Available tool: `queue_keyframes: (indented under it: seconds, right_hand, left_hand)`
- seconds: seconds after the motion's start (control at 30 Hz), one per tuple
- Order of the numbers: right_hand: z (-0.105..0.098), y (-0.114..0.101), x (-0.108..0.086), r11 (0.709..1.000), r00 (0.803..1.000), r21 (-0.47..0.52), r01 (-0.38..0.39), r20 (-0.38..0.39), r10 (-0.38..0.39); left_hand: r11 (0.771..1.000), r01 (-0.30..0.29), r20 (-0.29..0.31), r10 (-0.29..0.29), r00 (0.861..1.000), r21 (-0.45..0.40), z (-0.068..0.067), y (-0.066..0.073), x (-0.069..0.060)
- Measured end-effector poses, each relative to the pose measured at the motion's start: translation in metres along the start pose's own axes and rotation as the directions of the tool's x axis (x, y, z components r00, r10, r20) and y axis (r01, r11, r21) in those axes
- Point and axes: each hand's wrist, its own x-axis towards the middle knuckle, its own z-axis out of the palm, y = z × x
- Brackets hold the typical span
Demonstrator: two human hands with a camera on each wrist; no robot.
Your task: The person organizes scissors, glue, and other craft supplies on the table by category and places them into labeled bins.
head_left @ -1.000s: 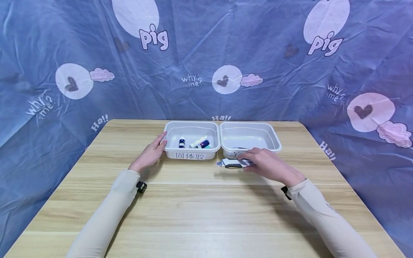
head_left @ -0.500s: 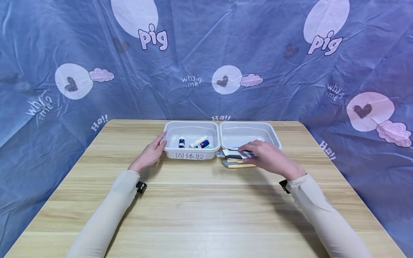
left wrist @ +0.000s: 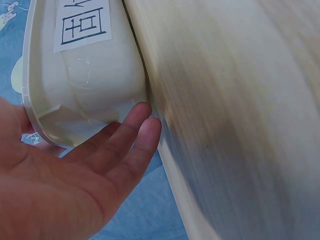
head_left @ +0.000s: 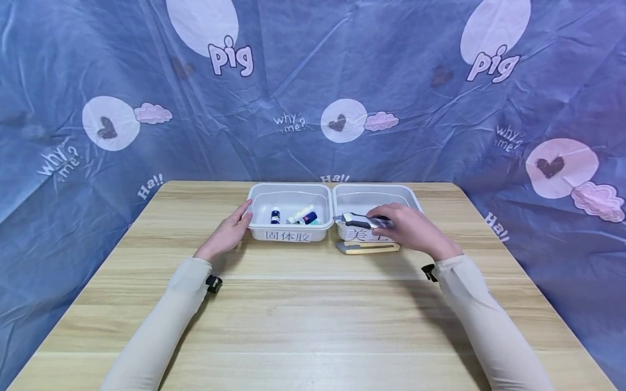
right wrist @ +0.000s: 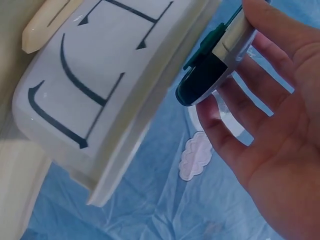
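Note:
My right hand (head_left: 409, 228) pinches a white-and-black utility knife (head_left: 357, 220) over the front rim of the right plastic bin (head_left: 374, 187). In the right wrist view, thumb and fingers grip the knife's body (right wrist: 212, 67) just off the bin's rim. A second utility knife (head_left: 369, 248), yellow with a grey end, lies on the table in front of that bin. My left hand (head_left: 227, 231) rests against the left end of the left bin (head_left: 256, 233). In the left wrist view, its fingers (left wrist: 145, 137) are fairly straight beside the bin wall.
Several glue sticks (head_left: 308, 218) lie inside the left bin, one (head_left: 275, 215) apart from the others. Both bins stand side by side near the far edge of the wooden table (head_left: 293, 315), with labelled fronts. A blue printed cloth (head_left: 293, 70) hangs behind.
My right hand has lifted the white-and-black knife up and back, from before the right bin to above its rim. The yellow knife has come into view below. My left hand stays put.

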Motion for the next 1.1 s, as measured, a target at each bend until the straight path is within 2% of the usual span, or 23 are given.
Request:
queue_keyframes:
  seconds: [0.2,0.53,1.1]
  right_hand:
    - [0.001,0.008,0.004,0.999,0.999,0.02,-0.045,-0.02,0.045]
    - [0.004,0.02,0.009,0.997,0.996,0.057,-0.056,-0.06,0.06]
    - [0.014,0.034,0.006,0.992,0.992,0.069,-0.105,-0.058,0.109]
  left_hand:
    - [1.0,0.008,0.001,-0.008,1.0,0.002,-0.001,0.001,-0.001]
    - [1.0,0.015,0.01,-0.015,1.0,0.005,-0.001,0.002,0.0]
    - [1.0,0.012,0.012,-0.012,1.0,-0.002,-0.001,0.003,-0.002]
